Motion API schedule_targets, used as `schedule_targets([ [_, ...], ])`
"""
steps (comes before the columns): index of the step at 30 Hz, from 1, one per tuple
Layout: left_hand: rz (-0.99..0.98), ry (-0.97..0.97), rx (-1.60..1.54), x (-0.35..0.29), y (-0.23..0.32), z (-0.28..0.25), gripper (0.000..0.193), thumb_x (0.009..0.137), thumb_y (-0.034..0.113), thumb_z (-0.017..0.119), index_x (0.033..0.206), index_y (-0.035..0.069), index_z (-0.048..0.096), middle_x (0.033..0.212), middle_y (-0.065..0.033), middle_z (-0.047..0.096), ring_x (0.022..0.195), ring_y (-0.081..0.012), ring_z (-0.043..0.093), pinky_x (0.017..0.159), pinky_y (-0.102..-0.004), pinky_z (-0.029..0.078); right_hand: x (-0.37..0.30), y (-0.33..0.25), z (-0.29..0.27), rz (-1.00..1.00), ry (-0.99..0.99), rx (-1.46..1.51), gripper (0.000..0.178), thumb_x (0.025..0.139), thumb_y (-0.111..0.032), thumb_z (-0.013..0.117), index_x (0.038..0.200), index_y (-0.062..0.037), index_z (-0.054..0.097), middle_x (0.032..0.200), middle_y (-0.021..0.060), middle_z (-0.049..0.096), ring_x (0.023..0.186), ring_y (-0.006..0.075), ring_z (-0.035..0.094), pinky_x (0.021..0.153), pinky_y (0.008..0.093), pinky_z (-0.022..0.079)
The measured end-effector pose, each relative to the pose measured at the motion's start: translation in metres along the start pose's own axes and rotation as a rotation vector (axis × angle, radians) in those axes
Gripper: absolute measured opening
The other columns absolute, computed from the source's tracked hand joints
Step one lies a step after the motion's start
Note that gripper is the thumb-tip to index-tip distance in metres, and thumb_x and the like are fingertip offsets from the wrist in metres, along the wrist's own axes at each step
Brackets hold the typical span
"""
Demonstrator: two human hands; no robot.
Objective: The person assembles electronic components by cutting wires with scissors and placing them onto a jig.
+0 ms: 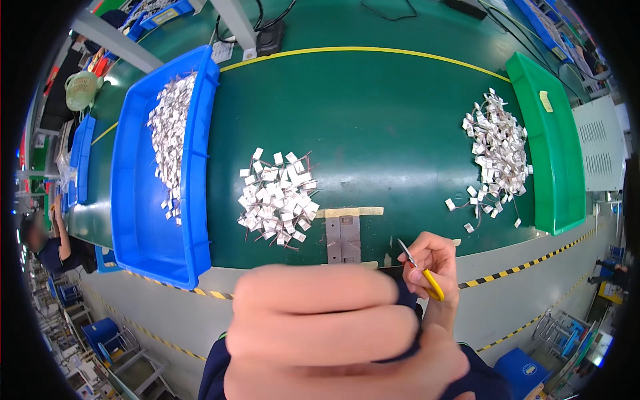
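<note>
Nearest the viewer, the left hand (pixel 320 330) is filling the lower centre, blurred, its fingers curling side by side; whether this grip is enclosing anything cannot be told. Just beyond, the right hand (pixel 437 257) is holding a small hand tool (pixel 435 285) with a yellow-and-red handle. This grip is clamping on the handle, and the metal tip is pointing up and to the left. The step in hand appears to be one of keeping the tool ready; a next move would be calling for a steady tip, kept clear of the left fingers. Ahead of the hands, a grey metal fixture (pixel 351 233) is lying at the near edge of the green surface (pixel 380 127), a strip of beige tape (pixel 367 211) crossing its far end. To the left, a pile of white connectors (pixel 280 197) is lying loose, thin leads projecting from it. Farther right, a second heap (pixel 497 147) is spreading beside a green bin (pixel 563 133). At left, a blue bin (pixel 198 193) is holding more white parts (pixel 175 127). Farthest out, a yellow line (pixel 360 49) is crossing the surface, and a dark box (pixel 271 40) is sitting behind it.
</note>
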State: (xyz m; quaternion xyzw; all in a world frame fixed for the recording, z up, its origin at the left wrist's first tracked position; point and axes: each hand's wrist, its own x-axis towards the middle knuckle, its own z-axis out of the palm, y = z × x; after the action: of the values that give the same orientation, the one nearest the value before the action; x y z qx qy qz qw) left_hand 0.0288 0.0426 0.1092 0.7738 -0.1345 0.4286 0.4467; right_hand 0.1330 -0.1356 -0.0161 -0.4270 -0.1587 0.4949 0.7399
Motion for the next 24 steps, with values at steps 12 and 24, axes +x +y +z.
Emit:
schedule_targets([
  [12,0.161,0.057,-0.239,-0.047,-0.014,0.034,0.031,0.071,0.009,0.075,0.099,0.015,0.064,0.071,0.0,0.065,0.047,-0.0121,0.049,0.039,-0.0219,0.036,-0.007,0.0,0.0,0.042,-0.006,-0.015,0.014,0.078,0.007,0.063,0.09,0.0062,0.055,0.058,0.006,0.058,0.038,0.0042,0.047,0.035,0.0154,0.03],
  [24,0.119,-0.101,0.122,-0.052,-0.019,0.013,0.073,0.069,0.006,0.072,0.131,0.027,0.04,0.072,0.0035,0.064,0.047,-0.0101,0.051,0.04,-0.019,0.038,-0.011,0.006,-0.001,0.028,0.018,-0.013,0.015,0.078,0.008,0.063,0.09,0.0071,0.054,0.056,0.0062,0.057,0.036,0.0045,0.045,0.034,0.0159,0.03],
])
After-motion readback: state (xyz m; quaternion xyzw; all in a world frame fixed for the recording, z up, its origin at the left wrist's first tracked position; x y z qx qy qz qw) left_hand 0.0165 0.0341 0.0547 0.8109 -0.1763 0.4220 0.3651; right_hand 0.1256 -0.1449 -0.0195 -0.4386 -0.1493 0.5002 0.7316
